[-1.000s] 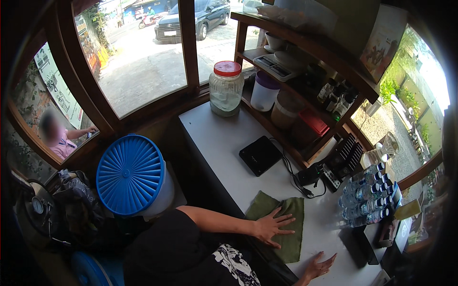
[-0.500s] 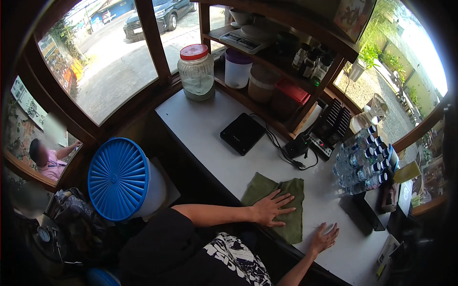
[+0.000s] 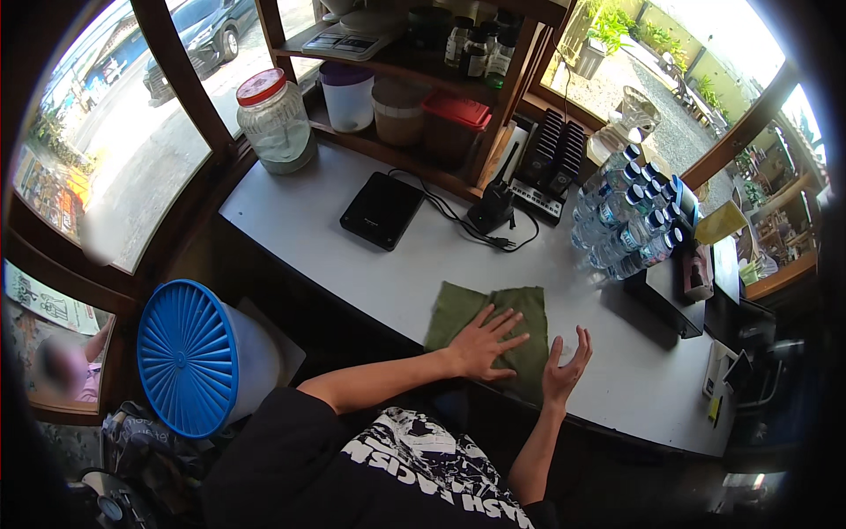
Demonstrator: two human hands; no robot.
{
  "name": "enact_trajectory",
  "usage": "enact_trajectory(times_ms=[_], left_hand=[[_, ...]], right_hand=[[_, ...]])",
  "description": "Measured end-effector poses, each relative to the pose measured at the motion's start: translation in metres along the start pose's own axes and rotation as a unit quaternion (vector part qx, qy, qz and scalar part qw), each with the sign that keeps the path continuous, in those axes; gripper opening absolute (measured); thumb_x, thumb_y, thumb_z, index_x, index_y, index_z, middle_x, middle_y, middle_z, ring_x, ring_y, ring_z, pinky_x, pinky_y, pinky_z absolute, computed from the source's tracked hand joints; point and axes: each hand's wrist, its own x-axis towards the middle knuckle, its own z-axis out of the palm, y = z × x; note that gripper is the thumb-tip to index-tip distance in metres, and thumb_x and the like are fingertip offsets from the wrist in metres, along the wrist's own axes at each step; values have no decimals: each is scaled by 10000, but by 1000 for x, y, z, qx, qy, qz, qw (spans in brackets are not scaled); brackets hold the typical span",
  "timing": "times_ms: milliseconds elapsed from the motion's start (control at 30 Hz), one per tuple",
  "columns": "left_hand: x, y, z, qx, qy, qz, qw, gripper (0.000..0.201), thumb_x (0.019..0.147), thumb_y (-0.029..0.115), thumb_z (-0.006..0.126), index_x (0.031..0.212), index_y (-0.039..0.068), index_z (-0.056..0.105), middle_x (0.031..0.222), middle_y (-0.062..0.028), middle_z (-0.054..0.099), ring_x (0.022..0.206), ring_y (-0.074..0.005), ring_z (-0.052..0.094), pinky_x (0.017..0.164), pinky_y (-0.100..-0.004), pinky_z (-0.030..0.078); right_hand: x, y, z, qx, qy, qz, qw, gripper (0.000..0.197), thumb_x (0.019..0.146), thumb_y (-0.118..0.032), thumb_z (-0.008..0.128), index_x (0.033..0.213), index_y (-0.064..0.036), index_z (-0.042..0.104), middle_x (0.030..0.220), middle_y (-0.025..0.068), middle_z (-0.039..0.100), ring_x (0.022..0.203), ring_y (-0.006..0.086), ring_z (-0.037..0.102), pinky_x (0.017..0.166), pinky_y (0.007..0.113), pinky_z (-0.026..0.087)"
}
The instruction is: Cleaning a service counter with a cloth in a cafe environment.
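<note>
My left hand (image 3: pixel 485 344) lies flat with spread fingers on a green cloth (image 3: pixel 530 366), which is laid out on the white counter (image 3: pixel 388 295) near its front edge. Just right of the cloth is my right hand (image 3: pixel 566 366). Its fingers are apart and curve upward, and it holds nothing. The cloth's right border runs close beside that hand; whether they touch I cannot tell.
Behind the cloth lie a black flat device (image 3: pixel 382 212) and a cable with a plug (image 3: pixel 500 242). Several water bottles (image 3: pixel 630 216) stand at the right beside a black box (image 3: pixel 667 300). A glass jar (image 3: pixel 276 123) is at the back left, and a blue-lidded container (image 3: pixel 187 357) sits left of the counter.
The view has swung, so the counter's things sit further left. My right hand has come up off the counter and nearer the cloth. My left hand stays flat on the cloth.
</note>
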Motion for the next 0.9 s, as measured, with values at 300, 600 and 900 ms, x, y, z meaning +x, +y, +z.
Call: enact_trajectory(times_ms=[300,600,900], left_hand=[[14,20,22,45,80,-28,995,854,885,670,492,1511,105,356,1574,-244,243,1470,-413,207,1182,-620,83],[-38,-36,-29,-187,139,-38,972,317,839,236,728,1102,68,676,1391,-158,524,1388,-360,395,1164,-552,263],[-52,-46,-21,-134,290,-85,944,192,877,188,694,1014,63,644,1200,-107,615,1201,-302,558,1054,-422,439]], right_hand=[[-6,-43,-1,58,5,-12,998,417,966,-159,591,1335,12,495,1355,228,499,1301,374,459,1084,449,372],[-19,3,0,-146,-170,-23,974,501,983,-435,533,1408,-170,510,1515,128,405,1447,312,313,1200,530,148],[18,21,20,-328,-151,168,917,680,969,-599,460,1535,-244,333,1616,148,218,1501,357,159,1156,667,77]])
